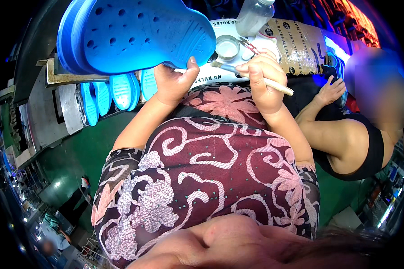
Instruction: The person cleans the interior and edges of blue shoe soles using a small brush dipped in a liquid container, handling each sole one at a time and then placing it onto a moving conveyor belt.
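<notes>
My left hand (176, 83) grips the near right edge of a large blue foam shoe sole (134, 33), its thumb on the edge. Round holes dot the sole's face, and ridges mark its narrower end. My right hand (265, 83) is closed around a paintbrush (279, 86) with a pale handle. The brush's bristles point left, close to the sole's right end; whether they touch it I cannot tell. Just beyond the bristles stands a small round clear jar (227, 47). A pair of red-handled snips (248, 44) lies beside the jar.
A clear plastic bottle (253, 20) stands behind the jar. Several blue soles (121, 92) sit along the bench at left. Brown printed paper (298, 45) covers the bench on the right. There a co-worker's hand (331, 89) touches a blue shoe part (339, 76).
</notes>
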A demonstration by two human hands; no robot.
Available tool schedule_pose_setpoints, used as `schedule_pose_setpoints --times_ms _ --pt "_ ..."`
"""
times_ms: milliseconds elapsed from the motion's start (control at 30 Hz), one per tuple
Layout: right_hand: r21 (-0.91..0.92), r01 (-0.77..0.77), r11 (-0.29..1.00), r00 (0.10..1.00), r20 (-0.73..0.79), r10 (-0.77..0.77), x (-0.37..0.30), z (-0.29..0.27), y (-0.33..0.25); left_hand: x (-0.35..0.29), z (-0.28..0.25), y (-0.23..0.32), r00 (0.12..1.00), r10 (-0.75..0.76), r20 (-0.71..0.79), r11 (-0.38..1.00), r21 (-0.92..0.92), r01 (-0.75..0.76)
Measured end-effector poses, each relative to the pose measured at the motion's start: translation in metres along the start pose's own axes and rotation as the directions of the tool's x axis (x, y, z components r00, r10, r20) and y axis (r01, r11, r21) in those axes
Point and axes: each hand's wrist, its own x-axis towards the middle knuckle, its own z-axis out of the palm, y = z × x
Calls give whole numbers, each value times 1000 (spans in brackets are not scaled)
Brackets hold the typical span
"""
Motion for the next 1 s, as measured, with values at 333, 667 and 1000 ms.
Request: schedule_pose_setpoints --times_ms 333,667,1000 --pt "-228 67 971 996 79 -50 -3 -10 -2 -1 -3 -1 995 -94 45 996 7 94" --pt "-100 -178 979 973 -165 160 -23 -34 10 65 -27 75 850 -318 420 845 -280 455" --pt "-53 -350 935 897 -309 318 -44 -42 1 175 131 123 381 55 923 687 -312 657"
